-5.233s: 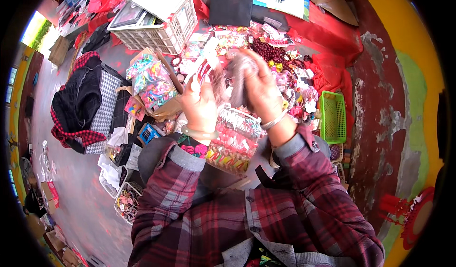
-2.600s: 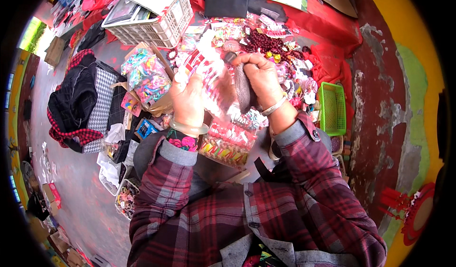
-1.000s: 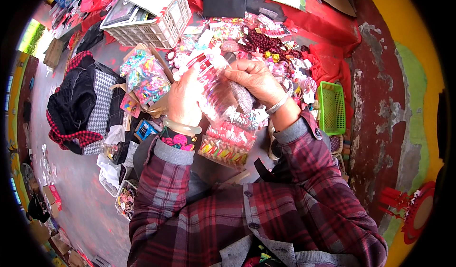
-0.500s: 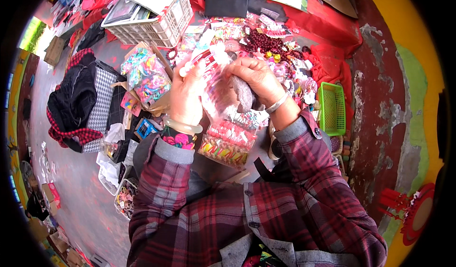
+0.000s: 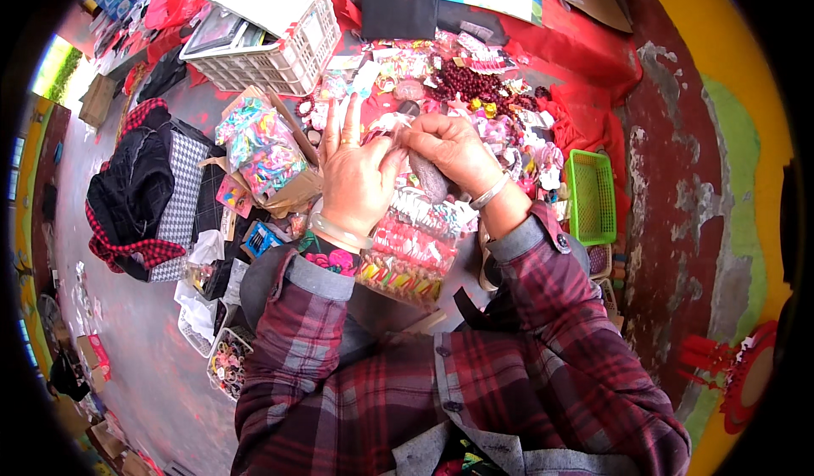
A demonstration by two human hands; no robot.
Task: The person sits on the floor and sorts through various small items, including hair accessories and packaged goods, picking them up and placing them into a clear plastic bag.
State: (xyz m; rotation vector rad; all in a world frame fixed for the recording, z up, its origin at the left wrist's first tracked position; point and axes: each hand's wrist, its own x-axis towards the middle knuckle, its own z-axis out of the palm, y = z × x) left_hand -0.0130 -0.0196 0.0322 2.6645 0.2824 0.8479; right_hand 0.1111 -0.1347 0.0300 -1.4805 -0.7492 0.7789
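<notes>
My left hand (image 5: 360, 175) has two fingers stretched upward while its thumb and forefinger pinch together beside my right hand (image 5: 454, 150). Between the fingertips is the edge of a clear plastic bag (image 5: 388, 123), mostly covered by my hands. My right thumb and forefinger pinch it too. Below my right palm hangs a grey-brown, fuzzy, rounded piece (image 5: 431, 179), apparently kept in the curled fingers. Under my wrists stands a clear-sided box (image 5: 398, 260) filled with rows of small packed red, yellow and white items.
Bead strings (image 5: 471, 77) and small packets cover the red cloth ahead. A white crate (image 5: 280, 61) stands far left, with a carton of colourful bags (image 5: 267, 150) nearer. At right is a green basket (image 5: 591, 196). Dark clothing (image 5: 131, 192) lies over a checked box at left.
My left hand has turned and come right to meet my right hand, its two fingers now extended. The bag with red-and-white contents, visible before, is now mostly hidden behind it.
</notes>
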